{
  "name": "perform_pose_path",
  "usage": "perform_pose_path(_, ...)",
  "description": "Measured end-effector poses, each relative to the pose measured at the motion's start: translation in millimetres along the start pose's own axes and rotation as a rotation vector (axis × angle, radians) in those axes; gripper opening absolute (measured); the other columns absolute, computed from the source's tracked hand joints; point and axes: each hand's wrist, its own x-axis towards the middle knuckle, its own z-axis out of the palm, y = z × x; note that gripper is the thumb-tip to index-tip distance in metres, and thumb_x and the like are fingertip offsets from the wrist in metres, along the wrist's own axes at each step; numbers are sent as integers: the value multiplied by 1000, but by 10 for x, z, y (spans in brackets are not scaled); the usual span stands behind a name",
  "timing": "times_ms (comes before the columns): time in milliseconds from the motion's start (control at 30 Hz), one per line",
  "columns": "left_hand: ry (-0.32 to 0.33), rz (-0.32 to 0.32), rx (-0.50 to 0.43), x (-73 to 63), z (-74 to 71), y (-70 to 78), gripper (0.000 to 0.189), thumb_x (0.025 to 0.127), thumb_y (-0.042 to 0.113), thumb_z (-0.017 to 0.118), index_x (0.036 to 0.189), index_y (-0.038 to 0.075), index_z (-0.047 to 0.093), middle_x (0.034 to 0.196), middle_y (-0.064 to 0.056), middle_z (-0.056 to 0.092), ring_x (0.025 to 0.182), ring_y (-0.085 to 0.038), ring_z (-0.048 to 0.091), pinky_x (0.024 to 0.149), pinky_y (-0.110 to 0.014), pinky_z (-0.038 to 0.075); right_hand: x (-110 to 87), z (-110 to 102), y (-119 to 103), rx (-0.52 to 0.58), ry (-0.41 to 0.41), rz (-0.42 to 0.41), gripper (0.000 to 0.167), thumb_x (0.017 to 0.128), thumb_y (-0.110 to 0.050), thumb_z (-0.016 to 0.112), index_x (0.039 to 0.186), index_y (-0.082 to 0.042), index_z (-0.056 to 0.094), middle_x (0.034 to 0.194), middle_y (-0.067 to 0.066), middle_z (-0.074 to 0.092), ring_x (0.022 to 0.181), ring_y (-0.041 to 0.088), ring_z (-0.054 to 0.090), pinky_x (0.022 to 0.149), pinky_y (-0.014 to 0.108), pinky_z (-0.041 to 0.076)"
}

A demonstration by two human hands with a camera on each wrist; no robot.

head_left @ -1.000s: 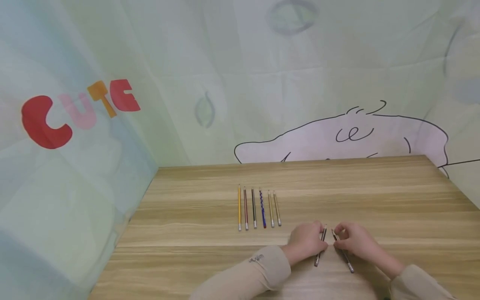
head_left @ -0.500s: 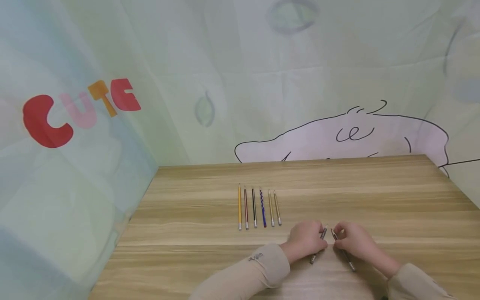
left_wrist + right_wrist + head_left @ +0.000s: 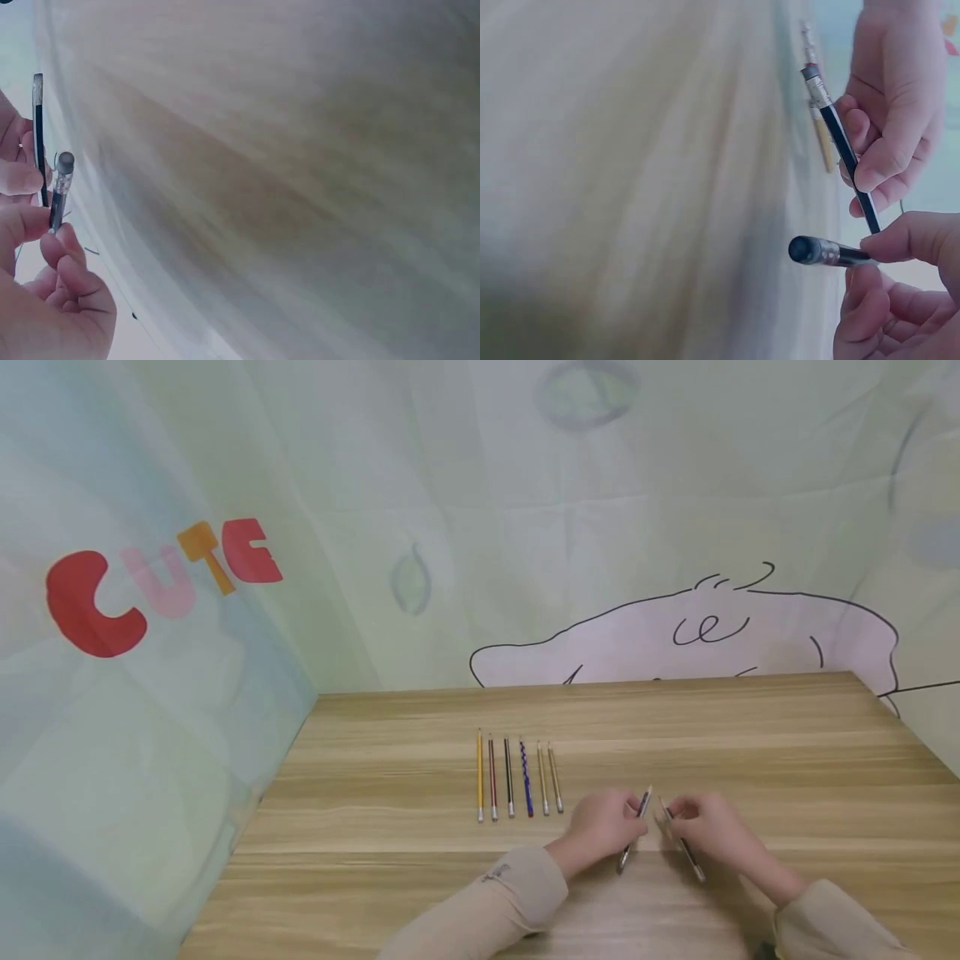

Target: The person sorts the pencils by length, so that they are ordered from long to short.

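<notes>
My left hand (image 3: pixel 604 823) pinches a dark pencil (image 3: pixel 625 857) between thumb and fingers, its sharpened tip pointing away from me. Opposite it, my right hand (image 3: pixel 711 823) pinches a second dark pencil (image 3: pixel 692 862), tip also away. The two tips lean toward each other with a small gap. In the left wrist view, the left hand's pencil (image 3: pixel 60 187) shows a silver band and grey eraser. From the right wrist, the right hand's pencil (image 3: pixel 825 251) points its dark eraser at the camera, and the other pencil (image 3: pixel 840 135) looks black with a silver band. Fingers hide both pencils' middles.
Left of my hands, several pencils lie side by side on the wooden table (image 3: pixel 360 860), erasers toward me: yellow (image 3: pixel 480 777), dark red (image 3: pixel 492 781), black (image 3: pixel 508 781), blue patterned (image 3: pixel 525 781) and two tan ones, including one tan pencil (image 3: pixel 555 781). A printed curtain (image 3: pixel 450 527) hangs behind.
Both hands have shifted slightly away from me with their pencils. The left hand has also moved a little left. The row of pencils stays the same.
</notes>
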Motion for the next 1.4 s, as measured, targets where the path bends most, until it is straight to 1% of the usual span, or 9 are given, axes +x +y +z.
perform_pose_path(100, 37, -2, -69, 27, -15, -15, 16, 75, 23, 65, 91, 20, 63, 68, 12, 59, 52, -1, 47, 48, -16, 38, 28, -35, -31, 49, 28, -20, 20, 74, -3, 58, 90, 8, 61, 77, 13, 64, 63, 12, 53, 51, 23, 44)
perform_pose_path(233, 96, 4, -136, 41, -35, -34, 19, 76, 24, 64, 95, 21, 62, 73, 12, 60, 58, 0, 49, 52, -14, 40, 72, -78, -77, 127, 43, -8, 23, 78, -6, 58, 96, 9, 59, 82, 14, 64, 65, 11, 54, 53, 23, 46)
perform_pose_path(300, 120, 9, -169, 40, -48, -41, 20, 76, 24, 63, 96, 21, 62, 75, 12, 61, 62, 1, 51, 55, -14, 41, 99, -98, -102, 174, 43, 8, 26, 80, -9, 58, 99, 9, 58, 83, 12, 64, 63, 10, 54, 54, 24, 47)
perform_pose_path(433, 153, 1, -250, 36, -72, -47, 23, 78, 22, 61, 101, 21, 61, 80, 11, 61, 66, 1, 52, 58, -13, 43, 149, -128, -155, 269, 47, 13, 29, 82, -9, 57, 102, 11, 54, 76, 6, 60, 58, 7, 51, 52, 24, 47)
perform_pose_path(600, 192, -24, -339, 51, -101, -40, 24, 78, 20, 60, 103, 20, 59, 82, 11, 60, 62, 1, 52, 53, -15, 43, 193, -131, -223, 316, 55, -2, 28, 82, -9, 57, 101, 11, 54, 69, 0, 56, 56, 6, 49, 51, 23, 46)
perform_pose_path(767, 225, -29, -360, 72, -120, -41, 25, 78, 20, 60, 102, 18, 59, 82, 11, 61, 60, 0, 52, 53, -16, 43, 249, -74, -218, 391, 57, -23, 27, 81, -7, 58, 99, 12, 54, 67, -3, 56, 54, 5, 48, 50, 24, 45)
perform_pose_path(867, 241, -37, -376, 73, -132, -37, 25, 78, 21, 61, 102, 17, 59, 82, 10, 61, 63, 1, 52, 55, -14, 43, 284, -34, -203, 428, 41, -26, 28, 80, -6, 58, 100, 13, 53, 67, -5, 55, 55, 5, 48, 51, 24, 45)
perform_pose_path(1167, 257, -51, -445, 70, -150, -53, 25, 77, 19, 62, 101, 15, 60, 81, 9, 60, 62, -1, 52, 55, -15, 43, 330, 15, -220, 459, 9, -39, 29, 81, -7, 58, 101, 13, 52, 69, -4, 56, 56, 8, 50, 52, 24, 45)
perform_pose_path(1400, 265, -51, -429, 78, -140, -95, 23, 76, 20, 63, 99, 16, 60, 80, 10, 60, 64, -1, 52, 56, -15, 44, 348, 18, -243, 443, 3, -29, 27, 82, -8, 57, 100, 12, 51, 71, -4, 55, 57, 9, 49, 52, 24, 45)
